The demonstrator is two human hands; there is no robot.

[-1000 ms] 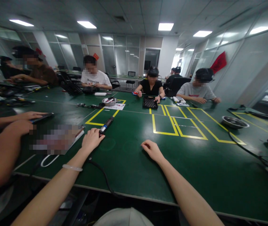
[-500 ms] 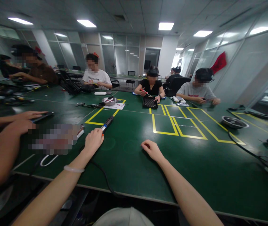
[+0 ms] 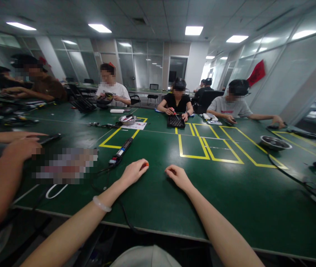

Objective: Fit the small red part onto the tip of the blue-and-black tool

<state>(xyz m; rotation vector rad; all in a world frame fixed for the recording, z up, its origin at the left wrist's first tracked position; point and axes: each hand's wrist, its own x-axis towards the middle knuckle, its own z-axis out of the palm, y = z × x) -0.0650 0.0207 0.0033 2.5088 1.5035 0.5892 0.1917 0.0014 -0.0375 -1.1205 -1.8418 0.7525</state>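
Observation:
My left hand [image 3: 134, 172] rests on the green table with its fingers drawn together. A small orange bit shows at its fingertips, too small to name. My right hand [image 3: 178, 175] lies a short way to the right, fingers curled in, with nothing visible in them. To the left of and beyond my left hand lies what looks like a corded electric screwdriver [image 3: 121, 151], black with a blue and silver band. It is apart from both hands, and its far end reaches into a yellow taped outline [image 3: 110, 146].
A co-worker's hands [image 3: 21, 148] are at the left by a dark flat device [image 3: 49, 139]. A blurred-out item [image 3: 66, 167] lies nearby. Across the table, a person works over a black tray [image 3: 176, 121]. Metal bowls [image 3: 275, 143] [image 3: 127, 119] and black cables [image 3: 288, 178] lie about.
My left hand has let go of the electric screwdriver and moved right, towards my right hand. The screwdriver lies on the table. My right hand has stayed in place.

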